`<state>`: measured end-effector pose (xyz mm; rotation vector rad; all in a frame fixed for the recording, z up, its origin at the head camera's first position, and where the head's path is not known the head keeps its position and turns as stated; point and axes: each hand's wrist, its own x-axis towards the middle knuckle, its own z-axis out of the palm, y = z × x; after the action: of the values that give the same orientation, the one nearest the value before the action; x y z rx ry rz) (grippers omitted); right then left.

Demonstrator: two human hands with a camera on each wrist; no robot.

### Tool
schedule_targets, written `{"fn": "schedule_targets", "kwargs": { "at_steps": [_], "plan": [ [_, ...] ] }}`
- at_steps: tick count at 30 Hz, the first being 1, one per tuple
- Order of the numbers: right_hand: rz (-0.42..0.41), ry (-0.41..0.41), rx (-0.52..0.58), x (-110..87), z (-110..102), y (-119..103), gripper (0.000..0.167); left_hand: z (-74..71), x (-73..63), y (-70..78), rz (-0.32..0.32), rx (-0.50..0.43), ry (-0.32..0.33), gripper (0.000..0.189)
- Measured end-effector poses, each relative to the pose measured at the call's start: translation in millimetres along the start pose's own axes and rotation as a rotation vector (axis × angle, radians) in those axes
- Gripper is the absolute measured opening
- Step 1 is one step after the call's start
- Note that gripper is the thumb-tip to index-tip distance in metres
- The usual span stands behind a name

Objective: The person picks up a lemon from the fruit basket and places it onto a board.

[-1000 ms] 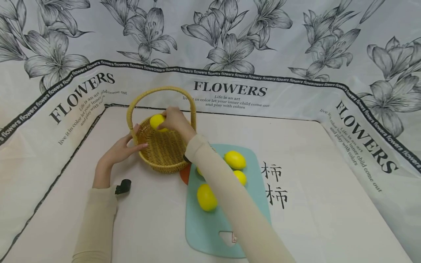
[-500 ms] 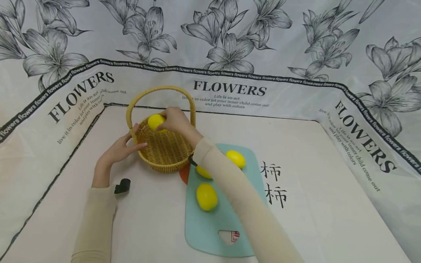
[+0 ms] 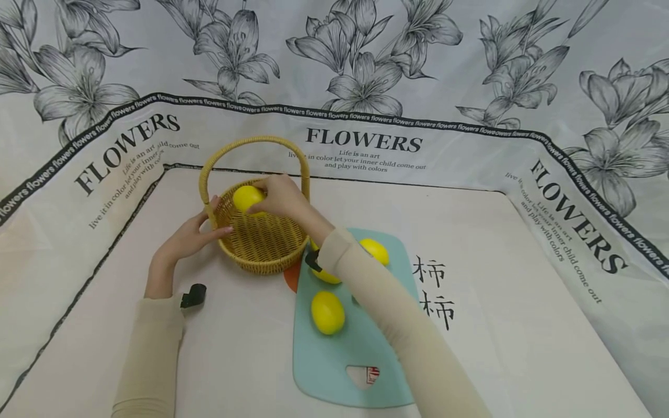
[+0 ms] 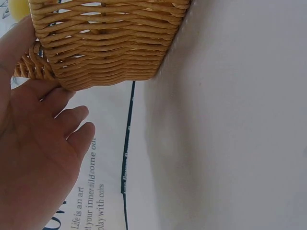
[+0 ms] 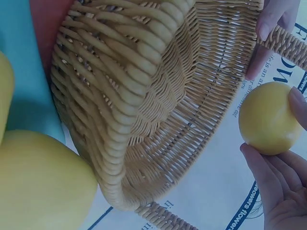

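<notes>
A yellow wicker basket with a tall arched handle stands at the left back of the table. My left hand grips its left rim, thumb over the edge and the other fingers outside against the weave. Between the thumb and fingers of my right hand is a yellow lemon, held over the basket's opening under the handle. The right wrist view shows that lemon above the far side of the rim. No fruit shows on the visible part of the basket floor.
Right of the basket lies a light blue cutting board bearing several lemons, one near its middle and another toward the back. My right sleeve crosses over it. A printed cloth wall stands behind.
My right hand, holding the lemon, has shifted slightly left and then lower into the basket opening. The right forearm has swung rightward, uncovering more of the board's lemons. My left hand keeps its grip.
</notes>
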<state>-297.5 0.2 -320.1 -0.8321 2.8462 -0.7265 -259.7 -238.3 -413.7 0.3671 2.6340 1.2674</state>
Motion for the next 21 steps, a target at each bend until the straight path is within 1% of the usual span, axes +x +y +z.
{"fn": "schedule_targets", "kwargs": {
  "at_steps": [4,10,14,17,21],
  "plan": [
    [-0.011,0.008,0.036,-7.9,-2,0,0.048,-0.7,-0.6,1.7,-0.001,0.004,-0.001,0.087],
    [-0.012,0.008,0.084,-18.7,-5,2,0.057,-1.9,-2.2,4.2,-0.010,0.014,0.000,0.087],
    [-0.023,0.033,0.110,-25.7,-6,3,0.059,-2.7,-2.2,4.3,-0.009,0.019,0.001,0.088],
    [-0.034,0.051,0.123,-31.7,-7,4,0.061,-2.5,-2.2,4.8,-0.012,0.022,0.002,0.088],
    [-0.026,0.054,0.123,-39.6,-10,6,0.063,-1.7,-2.1,4.9,-0.014,0.023,0.003,0.088]
  ]
}}
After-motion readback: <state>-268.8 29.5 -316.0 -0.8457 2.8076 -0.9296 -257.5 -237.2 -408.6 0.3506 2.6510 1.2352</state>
